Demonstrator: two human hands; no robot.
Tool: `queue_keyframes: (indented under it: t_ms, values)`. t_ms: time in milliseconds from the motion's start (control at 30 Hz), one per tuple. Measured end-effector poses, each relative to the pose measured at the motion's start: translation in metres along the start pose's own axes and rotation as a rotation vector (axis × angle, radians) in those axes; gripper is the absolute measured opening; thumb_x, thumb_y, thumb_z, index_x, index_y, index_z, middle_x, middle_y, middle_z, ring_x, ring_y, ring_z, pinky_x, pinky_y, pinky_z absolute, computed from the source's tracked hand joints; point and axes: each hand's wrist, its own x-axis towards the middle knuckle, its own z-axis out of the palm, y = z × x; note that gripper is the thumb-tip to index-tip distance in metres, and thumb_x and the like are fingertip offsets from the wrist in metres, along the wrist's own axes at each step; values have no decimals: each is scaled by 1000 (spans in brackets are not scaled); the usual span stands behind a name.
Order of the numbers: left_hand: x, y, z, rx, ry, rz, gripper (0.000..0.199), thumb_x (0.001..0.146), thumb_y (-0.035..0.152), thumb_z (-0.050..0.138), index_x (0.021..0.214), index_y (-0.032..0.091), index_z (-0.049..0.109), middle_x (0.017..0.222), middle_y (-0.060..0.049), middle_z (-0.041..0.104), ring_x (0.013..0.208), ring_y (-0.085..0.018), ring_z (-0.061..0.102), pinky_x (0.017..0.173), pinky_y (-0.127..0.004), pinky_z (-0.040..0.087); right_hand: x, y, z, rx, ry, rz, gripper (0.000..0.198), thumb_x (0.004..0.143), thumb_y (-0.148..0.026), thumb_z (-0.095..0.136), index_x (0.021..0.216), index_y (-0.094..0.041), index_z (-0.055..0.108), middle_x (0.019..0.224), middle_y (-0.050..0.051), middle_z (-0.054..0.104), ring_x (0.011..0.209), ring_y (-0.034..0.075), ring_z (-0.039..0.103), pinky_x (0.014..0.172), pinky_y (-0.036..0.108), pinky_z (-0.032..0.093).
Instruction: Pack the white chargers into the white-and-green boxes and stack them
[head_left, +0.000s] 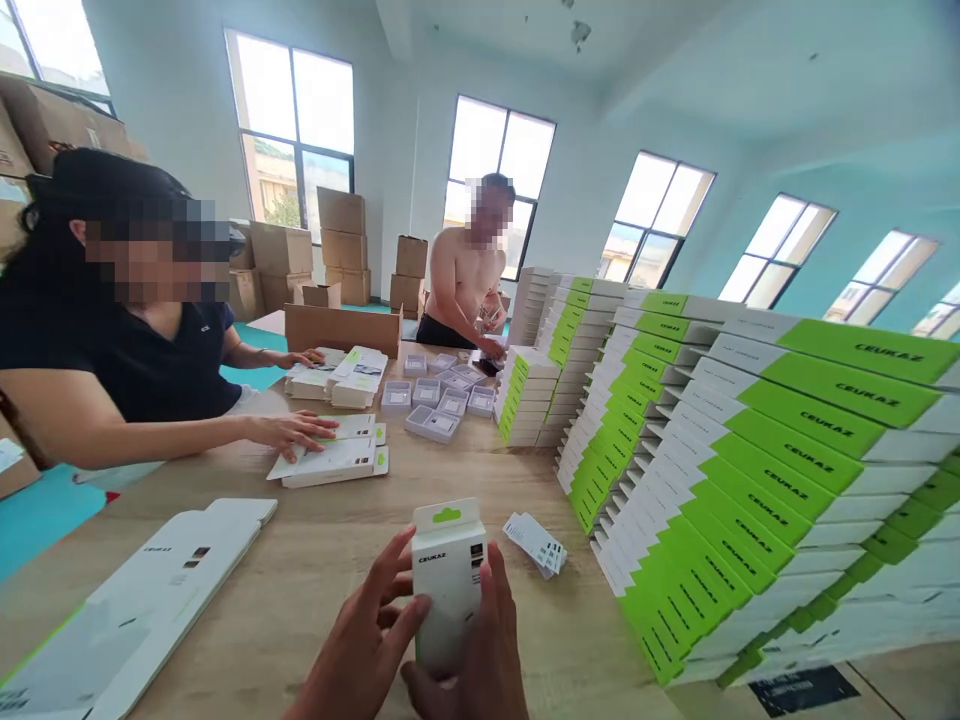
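Left hand [375, 622] and right hand [491, 635] grasp a white cardboard box with a green-marked hang tab [448, 590] between them, neither nearer; it is held toward the pale wood-grain tabletop's [574, 640] near edge, long axis pointing to the far one.

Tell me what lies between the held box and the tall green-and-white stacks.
The head view shows the right hand on the box, then a small pile of printed cards on the table, before the stacks.

One held box [442, 590], one card pile [534, 542], two co-workers [112, 370] [463, 275], one table [315, 560], at least seven windows [322, 100].
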Motion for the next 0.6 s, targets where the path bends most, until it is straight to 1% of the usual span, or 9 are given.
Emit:
queue_keyframes:
  t_ms: [67, 167, 200, 267, 333, 367, 433, 500, 600]
  values:
    - [16, 3, 3, -141, -8, -66, 60, 96, 50, 61, 148, 33, 37, 138, -11, 63, 110, -27, 73, 80, -37, 66, 15, -1, 5, -128, 30, -87, 111, 72, -31, 83, 161, -36, 18, 171, 14, 14, 148, 52, 32, 108, 74, 38]
    - [43, 0, 3, -273, 81, -43, 71, 94, 53, 63, 151, 34, 25, 137, -11, 60, 110, -25, 73, 87, -39, 64, 73, 2, 2, -245, -89, -147, 89, 76, -27, 79, 155, -35, 38, 170, 14, 20, 144, 48, 40, 108, 69, 41]
    - [51, -5, 2, -263, 111, -20, 68, 94, 53, 61, 150, 33, 27, 136, -11, 60, 109, -24, 73, 88, -39, 63, 103, 4, -2, -274, -134, -153, 86, 77, -28, 79, 154, -33, 41, 169, 15, 22, 143, 46, 42, 108, 66, 42]
    - [62, -21, 0, -141, 136, 13, 56, 94, 54, 59, 141, 30, 42, 125, -8, 64, 96, -21, 74, 81, -35, 63, 176, 11, -11, -383, -193, -134, 76, 80, -29, 77, 150, -26, 48, 167, 18, 27, 144, 42, 42, 111, 58, 42]
    - [66, -41, 0, 35, 88, 30, 41, 93, 48, 60, 128, 27, 56, 107, -4, 68, 74, -16, 71, 71, -29, 61, 258, 20, -22, -565, -262, -51, 62, 89, -34, 71, 147, -25, 52, 165, 16, 32, 145, 35, 42, 114, 48, 41]
    - [67, -51, 1, 103, 47, 40, 35, 93, 43, 59, 124, 27, 61, 100, -2, 68, 67, -14, 67, 68, -28, 59, 299, 26, -28, -609, -258, -18, 59, 91, -35, 70, 147, -24, 53, 164, 17, 35, 145, 35, 42, 113, 47, 41]
    - [66, -67, 4, 175, -21, 73, 29, 92, 33, 57, 119, 27, 65, 93, -1, 69, 62, -13, 63, 66, -25, 57, 372, 40, -38, -674, -245, 35, 55, 95, -33, 66, 146, -20, 53, 158, 20, 41, 142, 37, 45, 111, 51, 42]
    - [67, -77, 9, 203, -53, 97, 30, 90, 25, 54, 117, 27, 66, 91, 0, 71, 62, -13, 63, 65, -22, 55, 426, 57, -45, -739, -250, 91, 49, 97, -34, 66, 142, -18, 55, 150, 18, 51, 132, 34, 54, 106, 53, 47]
    - [69, -85, 14, 274, -108, 75, 36, 85, 16, 51, 116, 26, 65, 88, 2, 73, 62, -12, 64, 63, -19, 51, 466, 85, -44, -814, -284, 150, 40, 99, -37, 65, 134, -19, 59, 137, 11, 60, 117, 27, 64, 98, 50, 55]
